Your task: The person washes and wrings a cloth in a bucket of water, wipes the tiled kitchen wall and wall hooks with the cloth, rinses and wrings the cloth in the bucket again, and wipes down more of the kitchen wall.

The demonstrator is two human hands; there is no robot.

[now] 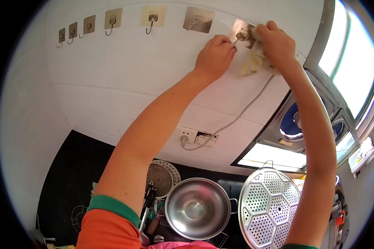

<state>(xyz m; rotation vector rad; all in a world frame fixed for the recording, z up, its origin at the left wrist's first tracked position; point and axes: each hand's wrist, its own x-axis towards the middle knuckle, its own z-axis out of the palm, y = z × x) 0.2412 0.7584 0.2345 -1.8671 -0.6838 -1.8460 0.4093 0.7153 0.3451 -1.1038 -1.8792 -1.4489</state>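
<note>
The flat black counter (pixel 91 159) has a big, shiny, round silver metal pan (pixel 197 191), a round grey metal dish (pixel 159 178) and a thin, round wire rack (pixel 77 217). A round silver metal plate full of holes (pixel 270 211) is beside the pan.

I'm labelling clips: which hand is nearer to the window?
Right. The right hand, with a cloth, is on the side toward the window; the left hand is farther away, at a wall hook.

Here's a white tiled wall (pixel 124 66), a socket (pixel 189 133) set low in it, a black countertop (pixel 68 174) running along its foot! And over on the right, the window (pixel 357 47) blazes (practically blown out, that bright!) above a round blue fan (pixel 288 121).
</note>
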